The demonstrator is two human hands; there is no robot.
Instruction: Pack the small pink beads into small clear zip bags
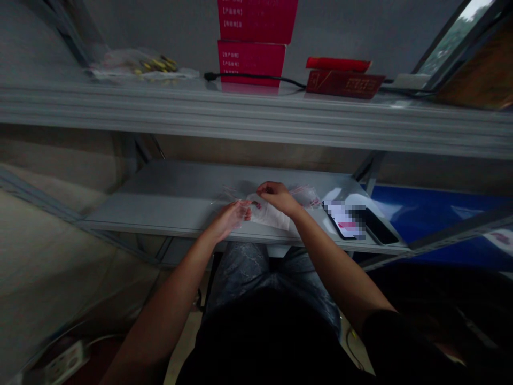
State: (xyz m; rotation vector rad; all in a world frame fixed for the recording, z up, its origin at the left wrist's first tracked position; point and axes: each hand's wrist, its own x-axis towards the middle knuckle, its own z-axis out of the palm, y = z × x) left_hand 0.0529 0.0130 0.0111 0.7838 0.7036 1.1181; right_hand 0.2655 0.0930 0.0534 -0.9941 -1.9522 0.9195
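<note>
Above the grey lower shelf (132,195), my left hand (230,219) is closed on a clear plastic bag (241,218), whose film shows around the fingers. Just right of it, my right hand (276,195) is bent with its fingertips pinched together; whatever they hold is too small to make out. Between the hands are a few small dark reddish pieces (257,205). Under them lies a white sheet or flat pouch (273,215). Clear plastic bags with red marks (308,195) lie to the right of my right hand.
Two phones, one lit (345,227) and one dark (379,227), lie at the shelf's right end. On the upper shelf (240,115) are stacked red boxes (256,24), a black cable (248,76), dark red packets (344,84) and a bag of yellowish pieces (156,65).
</note>
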